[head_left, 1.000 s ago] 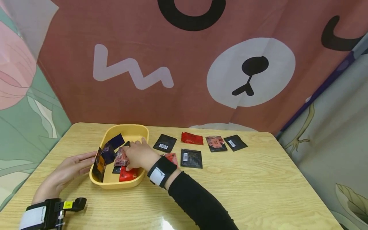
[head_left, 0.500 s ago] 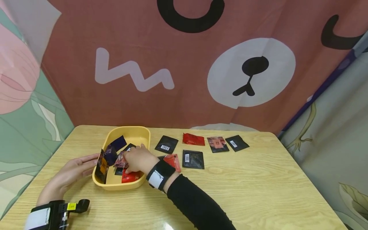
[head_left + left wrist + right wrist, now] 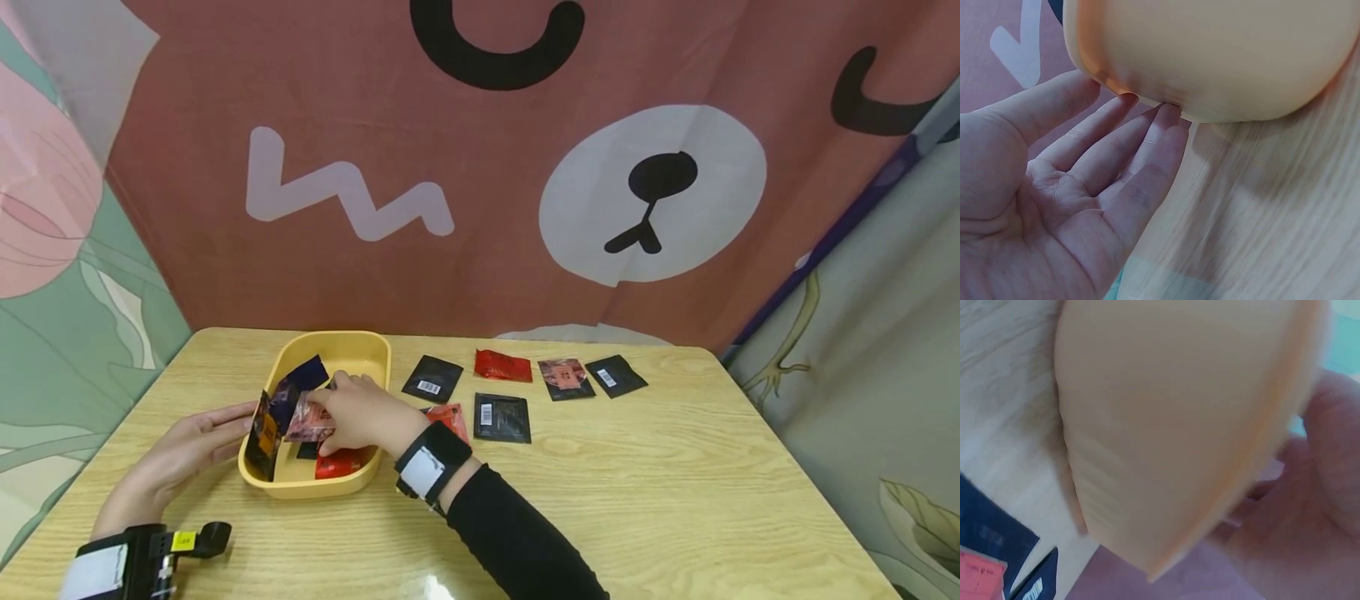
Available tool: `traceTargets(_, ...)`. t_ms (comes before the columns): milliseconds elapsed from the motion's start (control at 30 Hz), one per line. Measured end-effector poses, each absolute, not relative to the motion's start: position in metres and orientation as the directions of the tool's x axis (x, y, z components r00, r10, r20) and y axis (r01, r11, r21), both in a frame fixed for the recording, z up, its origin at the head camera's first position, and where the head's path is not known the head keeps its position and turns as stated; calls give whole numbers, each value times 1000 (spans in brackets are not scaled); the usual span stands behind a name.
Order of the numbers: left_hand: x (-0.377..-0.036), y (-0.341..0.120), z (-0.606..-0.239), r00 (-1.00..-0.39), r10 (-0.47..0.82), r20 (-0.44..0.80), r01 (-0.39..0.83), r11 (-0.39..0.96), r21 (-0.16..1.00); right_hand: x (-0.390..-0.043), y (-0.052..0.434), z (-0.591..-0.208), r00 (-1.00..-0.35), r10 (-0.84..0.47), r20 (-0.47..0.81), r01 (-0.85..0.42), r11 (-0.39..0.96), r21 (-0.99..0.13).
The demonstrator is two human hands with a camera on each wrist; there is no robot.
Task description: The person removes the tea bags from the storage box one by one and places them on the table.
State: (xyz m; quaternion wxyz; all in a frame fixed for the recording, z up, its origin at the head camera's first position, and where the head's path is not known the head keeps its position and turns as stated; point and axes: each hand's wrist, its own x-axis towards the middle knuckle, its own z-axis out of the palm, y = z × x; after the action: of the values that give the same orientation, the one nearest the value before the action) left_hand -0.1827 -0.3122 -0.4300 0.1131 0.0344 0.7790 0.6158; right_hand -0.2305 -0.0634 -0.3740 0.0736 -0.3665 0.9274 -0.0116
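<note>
A yellow plastic basket [image 3: 296, 490] stands at the table's left and holds several small sachets. My right hand [image 3: 367, 408] reaches over its right rim and pinches a pink patterned sachet [image 3: 309, 421] between thumb and fingers. Beneath that hand lies a red sachet [image 3: 339, 463]. Dark sachets, one with an orange patch [image 3: 264, 433], lean along the basket's left side. Extended fingers of my left hand [image 3: 183, 454] touch the basket's outer left wall; the left wrist view shows them at its rim [image 3: 1113, 84]. The basket wall [image 3: 1166, 425] hides the right fingertips in the right wrist view.
Right of the basket lie loose sachets: black ones [image 3: 432, 379] [image 3: 502, 418] [image 3: 617, 375], a red one [image 3: 502, 365] and a pink-and-black one [image 3: 566, 379]. Another red sachet [image 3: 452, 419] lies partly behind my right wrist. A printed curtain [image 3: 360, 275] hangs along the table's back edge.
My right hand has shifted slightly within the basket, and the pink patterned sachet has moved a little left and shows more of its face. My left hand keeps its place at the wall.
</note>
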Motion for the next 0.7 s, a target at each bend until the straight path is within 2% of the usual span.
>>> traceTargets(133, -182, -313, -430, -973, 189, -135, -86, 249, 965, -229, -51, -366, -694, -717, -72, -699, 694, -172)
traceTargets(267, -183, -310, -430, -971, 194, -140, -87, 256, 963, -223, -33, -361, -675, -737, -7, -719, 660, -219)
traceTargets(467, -183, -308, -429, -970, 203, -133, -80, 251, 965, -209, -10, -364, -659, -746, 89, -744, 630, -224)
traceTargets(700, -181, -311, -432, -973, 193, -129, -81, 236, 968, -201, 9, -368, -652, -744, 143, -753, 615, -236)
